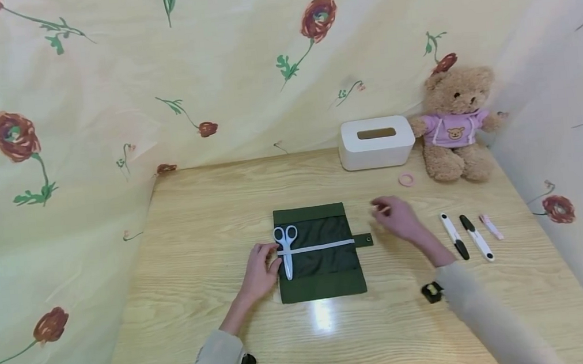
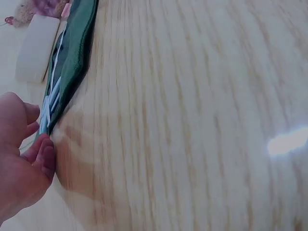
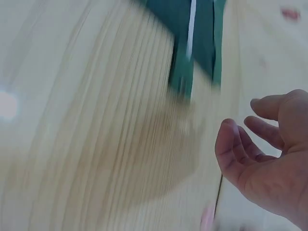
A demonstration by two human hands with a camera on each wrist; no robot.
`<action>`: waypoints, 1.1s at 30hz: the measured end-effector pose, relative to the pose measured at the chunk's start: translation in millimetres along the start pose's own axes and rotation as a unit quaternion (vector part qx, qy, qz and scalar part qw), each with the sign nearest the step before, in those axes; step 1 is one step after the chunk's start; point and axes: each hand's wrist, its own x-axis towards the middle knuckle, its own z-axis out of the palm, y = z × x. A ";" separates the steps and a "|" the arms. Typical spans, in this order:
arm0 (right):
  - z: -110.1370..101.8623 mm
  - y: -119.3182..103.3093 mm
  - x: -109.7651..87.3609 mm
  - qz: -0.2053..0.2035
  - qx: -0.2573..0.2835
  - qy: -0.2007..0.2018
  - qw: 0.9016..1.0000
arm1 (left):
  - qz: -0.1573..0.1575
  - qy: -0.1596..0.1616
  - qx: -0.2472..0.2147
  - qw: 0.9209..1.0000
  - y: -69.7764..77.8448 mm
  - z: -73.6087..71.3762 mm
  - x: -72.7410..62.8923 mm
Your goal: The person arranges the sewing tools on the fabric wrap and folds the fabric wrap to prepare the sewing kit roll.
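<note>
A dark green fabric tool roll [image 1: 323, 286] lies unrolled in the middle of the table, with a white elastic band [image 1: 323, 246] across it and a snap strap [image 1: 363, 240] at its right. White scissors [image 1: 288, 260] sit under the band at the left end, handles away from me and blades toward me. My left hand [image 1: 259, 274] pinches the roll's left edge beside the scissors, thumb and fingertips at the fabric in the left wrist view [image 2: 24, 159]. Above the table, right of the strap, my right hand [image 1: 400, 217] hovers with loosely curled fingers, holding nothing.
Two black-and-white handled tools [image 1: 454, 236] and a small pink item [image 1: 491, 226] lie at the right. A pink ring [image 1: 406, 180] is farther back, near a white tissue box [image 1: 378, 158] and a teddy bear [image 1: 458, 158]. Floral cloth [image 1: 239, 65] hangs behind the table.
</note>
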 end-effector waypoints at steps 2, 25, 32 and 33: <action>-27.4 18.0 -14.2 0.023 -0.024 0.023 0.999 | -0.001 0.004 0.000 1.000 1.0 0.5 1.1; -103.2 70.7 -71.6 0.170 -0.086 -0.074 0.979 | 0.021 0.020 -0.004 1.000 8.1 2.7 7.1; -100.1 78.5 -68.9 0.181 -0.127 -0.088 0.971 | 0.012 0.006 -0.004 1.000 8.2 2.2 7.1; -99.5 79.3 -68.5 0.181 -0.131 -0.087 0.971 | 0.012 0.005 -0.004 1.000 8.8 2.1 7.0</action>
